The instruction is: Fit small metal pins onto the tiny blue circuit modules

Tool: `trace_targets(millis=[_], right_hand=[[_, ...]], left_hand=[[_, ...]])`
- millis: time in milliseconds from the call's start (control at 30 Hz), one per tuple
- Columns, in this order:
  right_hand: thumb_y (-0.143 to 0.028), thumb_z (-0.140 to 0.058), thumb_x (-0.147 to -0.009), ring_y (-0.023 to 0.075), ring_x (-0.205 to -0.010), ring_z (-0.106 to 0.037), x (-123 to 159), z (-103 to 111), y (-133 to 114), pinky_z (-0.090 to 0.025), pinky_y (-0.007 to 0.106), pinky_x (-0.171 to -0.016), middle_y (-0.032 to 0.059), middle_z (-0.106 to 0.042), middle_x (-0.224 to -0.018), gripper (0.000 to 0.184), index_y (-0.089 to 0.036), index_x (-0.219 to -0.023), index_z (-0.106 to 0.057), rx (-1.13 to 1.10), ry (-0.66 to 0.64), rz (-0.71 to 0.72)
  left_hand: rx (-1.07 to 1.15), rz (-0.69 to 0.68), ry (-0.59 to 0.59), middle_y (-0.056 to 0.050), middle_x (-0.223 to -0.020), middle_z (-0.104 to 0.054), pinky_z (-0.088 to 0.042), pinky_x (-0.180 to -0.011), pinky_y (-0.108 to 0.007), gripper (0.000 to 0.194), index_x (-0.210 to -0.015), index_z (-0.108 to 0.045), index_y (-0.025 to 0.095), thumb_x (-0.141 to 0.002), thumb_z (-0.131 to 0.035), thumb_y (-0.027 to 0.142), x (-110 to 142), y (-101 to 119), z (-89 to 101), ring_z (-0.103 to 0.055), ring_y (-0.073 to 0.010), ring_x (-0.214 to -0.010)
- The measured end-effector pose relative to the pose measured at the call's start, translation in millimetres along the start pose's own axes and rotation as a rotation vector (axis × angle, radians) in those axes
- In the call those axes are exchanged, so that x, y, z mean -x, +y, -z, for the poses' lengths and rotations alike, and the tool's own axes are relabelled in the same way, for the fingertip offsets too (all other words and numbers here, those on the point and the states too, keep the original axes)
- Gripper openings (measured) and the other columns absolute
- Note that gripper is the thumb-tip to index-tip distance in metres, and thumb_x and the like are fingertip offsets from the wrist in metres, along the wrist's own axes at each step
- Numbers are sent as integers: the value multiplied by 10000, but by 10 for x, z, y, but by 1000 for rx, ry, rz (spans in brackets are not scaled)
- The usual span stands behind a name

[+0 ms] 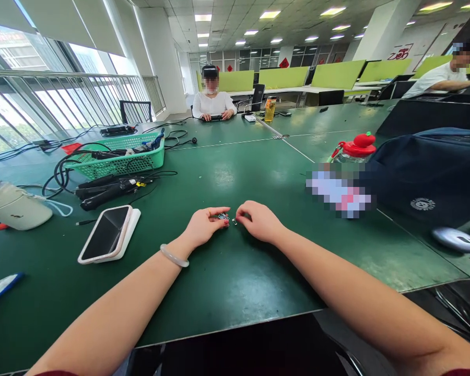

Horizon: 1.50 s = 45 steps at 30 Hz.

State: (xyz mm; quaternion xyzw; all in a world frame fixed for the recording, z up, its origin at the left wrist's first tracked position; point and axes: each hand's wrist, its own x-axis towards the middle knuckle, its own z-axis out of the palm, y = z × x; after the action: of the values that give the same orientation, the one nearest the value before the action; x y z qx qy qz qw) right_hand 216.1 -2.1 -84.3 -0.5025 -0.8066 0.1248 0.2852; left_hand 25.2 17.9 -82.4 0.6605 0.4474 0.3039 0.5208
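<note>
The left hand (202, 225) curls thumb and fingers around a cluster of small metal pieces (222, 216); whether they are pinched or lie on the tabletop between the fingertips, I cannot tell. The right hand (257, 221) bends its fingertips inward beside a single small piece (234, 222), in the gap between the hands; whether that grip touches it or is closed on anything is too small to tell.

The step in hand looks like fine fingertip handling of these pieces, one apart from the cluster. The next move seems to call for a light, precise pinch with the left fingers steady.

The hands work over the green table (223, 177), with its near edge beneath the forearms, well back from the fingertips. To the left, the smartphone (106, 233) and green plastic basket (125, 161) bound sideways room; to the right, the navy bag (423, 172) and computer mouse (456, 240) stand well apart.
</note>
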Motion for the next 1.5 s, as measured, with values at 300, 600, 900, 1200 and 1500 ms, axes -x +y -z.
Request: trace_targets(millis=[300,600,900,1200,1500], right_hand=[[-203,-541,-810,95,-653,-487,53,-32,-190,-414,248,-648,21,-540,-925,84,-194,-796,-624,-151,152,55],[-202,-612,-749,122,-796,-512,50,-58,-160,-451,309,-783,31,-451,-1140,29,-202,-736,-638,-175,184,97],[-202,-594,-751,135,-834,-520,51,-70,-121,-451,324,-795,33,-434,-1171,33,-198,-740,-624,-177,152,83],[-139,-616,-729,197,-1000,-477,29,-95,-102,-389,386,-914,51,-488,-1100,53,-192,-726,-618,-55,223,41],[-262,-675,-750,292,-1176,-302,-1,-240,-60,-347,514,-894,59,-338,-1324,56,-254,-804,-688,147,7,-22]], left_hand=[[-318,-206,49,3,-729,-610,-424,-615,-231,312,-919,-643,183,-649,-685,334,52,38,-53,-510,-112,-626],[-202,-199,37,1,-739,-589,-424,-662,-236,300,-889,-608,163,-638,-702,298,48,40,-65,-510,-108,-650],[-186,-202,6,-34,-834,-611,-441,-714,-265,340,-956,-604,157,-659,-674,308,26,-12,-60,-529,-129,-713],[-297,-146,121,1,-757,-602,-441,-685,-245,278,-953,-612,199,-680,-644,236,-15,-57,7,-549,-119,-679],[-398,-104,206,19,-698,-560,-424,-650,-239,252,-930,-620,207,-680,-629,232,-31,-84,42,-537,-119,-653]])
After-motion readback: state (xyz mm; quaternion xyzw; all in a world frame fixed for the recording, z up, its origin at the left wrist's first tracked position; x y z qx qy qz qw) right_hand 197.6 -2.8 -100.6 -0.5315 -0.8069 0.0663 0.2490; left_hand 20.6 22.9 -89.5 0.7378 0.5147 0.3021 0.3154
